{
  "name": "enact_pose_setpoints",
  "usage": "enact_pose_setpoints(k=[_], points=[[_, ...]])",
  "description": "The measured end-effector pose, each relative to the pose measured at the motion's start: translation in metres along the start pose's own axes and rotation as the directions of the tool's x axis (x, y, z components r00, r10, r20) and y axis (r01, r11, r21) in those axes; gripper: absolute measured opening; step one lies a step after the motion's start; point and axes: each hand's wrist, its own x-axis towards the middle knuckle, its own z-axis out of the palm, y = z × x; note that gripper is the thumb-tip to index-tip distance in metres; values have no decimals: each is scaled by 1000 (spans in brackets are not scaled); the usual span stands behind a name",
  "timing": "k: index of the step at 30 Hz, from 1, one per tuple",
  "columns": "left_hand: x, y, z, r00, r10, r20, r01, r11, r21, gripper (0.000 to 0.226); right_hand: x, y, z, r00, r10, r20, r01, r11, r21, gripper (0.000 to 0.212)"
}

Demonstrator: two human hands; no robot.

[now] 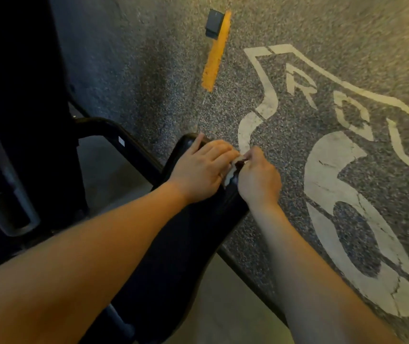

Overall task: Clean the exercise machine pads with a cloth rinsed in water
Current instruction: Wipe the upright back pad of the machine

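Forearms point(94, 264) reach over the black pad point(186, 247), left hand point(198, 170) pressing flat on it, right hand point(258, 177) pinching the white cloth point(231, 175) on it

Your shot is dim and warm, brightest on the floor point(347, 26) at upper right, while the machine point(12, 95) at left is crushed to black and the pad point(173, 256) shows only a faint sheen. Motion blur smears the floor markings point(342, 170) toward the right edge, and the wide lens bends them. Your left hand point(198, 170) and right hand point(258, 180) look soft, and the cloth point(229, 176) is just a pale blob.
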Motion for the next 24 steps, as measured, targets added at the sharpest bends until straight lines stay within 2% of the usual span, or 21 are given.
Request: enact_pose_setpoints(k=[2,4,9,12,14,16,18,22,24], points=[[2,-20,2,998,-53,-39,54,998,30,45,1,4,2,1000,3,6,-3,1000,-21,17],[2,-41,2,979,-194,-65,195,981,2,47,2,5,5,1000,0,1,0,1000,-10,20],[6,-54,8,907,-414,-74,390,893,-225,45,3,8,9,1000,12,-28,-12,1000,-1,23],[10,-43,13,849,-516,-112,447,815,-368,39,4,5,11,999,14,-42,-15,1000,-22,22],[9,-32,15,819,-557,-140,471,791,-390,38,4,4,13,999,17,-51,-18,999,-28,23],[2,-19,16,819,-555,-143,483,803,-349,43,4,3,13,998,32,-48,-34,999,-33,25],[-14,-4,22,858,-501,-112,461,848,-262,54,3,2,14,998,27,-50,-29,999,-32,25],[-56,31,37,939,-344,-16,336,925,-175,63,-3,-2,11,998,-11,-56,8,999,-44,23],[-65,26,37,956,-293,15,293,950,-110,62,-4,-2,9,999,-11,-41,8,998,-68,23]])
